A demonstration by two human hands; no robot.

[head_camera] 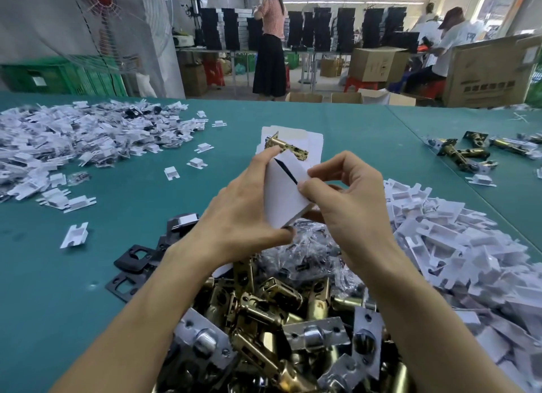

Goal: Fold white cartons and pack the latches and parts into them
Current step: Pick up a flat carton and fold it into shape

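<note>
Left hand (pixel 243 210): curled round the left side of the white carton (pixel 284 199), thumb under its lower corner, forefinger up by the top edge.
Right hand (pixel 349 199): thumb and forefinger pinching the carton's right edge, the other fingers tucked behind it.
Carton: held in the air between both hands, above the bagged parts (pixel 313 246) and the latch heap (pixel 278 319). It looks half-formed, with a dark slit open along one fold.
Risk, crease: if I pinch off the fold line, the panel could buckle and the flap won't tuck in.
Risk, drop: the grip is only at the edges (thin card, I judge), so a slip would send it into the heap below.
Risk, latch: the brass latch (pixel 286 147) just beyond my left forefinger may slide off if that card is jogged.
Hard to make out: whether that latch lies on the carton's own flap or on a separate card on the table (pixel 146 216).
Hidden: the carton's far side and the inside of the carton.
</note>
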